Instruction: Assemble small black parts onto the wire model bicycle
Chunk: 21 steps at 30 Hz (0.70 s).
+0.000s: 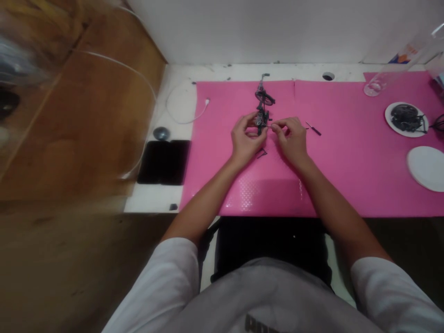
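While the dark toy bicycle (262, 99) lies at the upper centre of the frame, its long axis runs nearly straight up the picture, from the fingers of the left hand (245, 138) to the white strip beyond the upper edge of the pink mat (347, 180). The left hand is the nearer: it grasps the bicycle's lower end between thumb and fingers, with the bulk of the thing stretching away above the fingertips. The right hand (291, 141) sits just to the right of that end, thumb and forefinger pinched together on what looks like a thin rod (269, 126), which points leftward, across the bicycle's long axis. Whether the rod's tip touches the bicycle is too small to tell.

Both forearms come in from the lower corners and slant toward each other, so that the hands nearly meet. The left palm is turned inward, thumb toward the lower side; the right hand shows its back, its fingers bent to the left. A small dark piece (262, 153) lies on the mat just below the left fingertips, and a small screwdriver (315, 130) lies right of the right hand, out of its grasp.
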### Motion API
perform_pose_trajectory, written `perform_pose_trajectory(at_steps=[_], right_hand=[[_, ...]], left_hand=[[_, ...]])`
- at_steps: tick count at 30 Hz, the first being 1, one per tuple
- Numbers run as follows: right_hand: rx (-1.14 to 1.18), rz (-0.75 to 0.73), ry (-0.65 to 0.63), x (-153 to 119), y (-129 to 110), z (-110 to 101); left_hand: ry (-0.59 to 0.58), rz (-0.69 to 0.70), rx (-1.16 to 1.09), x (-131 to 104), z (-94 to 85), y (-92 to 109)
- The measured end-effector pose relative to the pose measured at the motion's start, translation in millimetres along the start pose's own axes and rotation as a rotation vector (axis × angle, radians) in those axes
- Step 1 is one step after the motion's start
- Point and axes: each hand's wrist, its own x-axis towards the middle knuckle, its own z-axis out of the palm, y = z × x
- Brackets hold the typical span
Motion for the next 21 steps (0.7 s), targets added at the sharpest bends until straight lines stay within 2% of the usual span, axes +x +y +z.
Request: perform_pose_trajectory(at_steps=[5,11,21], right_hand=[[0.061,0.054,-0.027,-1,-4,1],[0.144,0.1,0.004,-3,-10,2],[0.231,0.212,0.057,-7,1,8]], left_hand=[[-0.004,0.063,0.068,0,-2.8,3],[0.002,0.108,0.102,-1,-2.4,-1],[-0.038,0.08,0.102,1,-1.5,-1]])
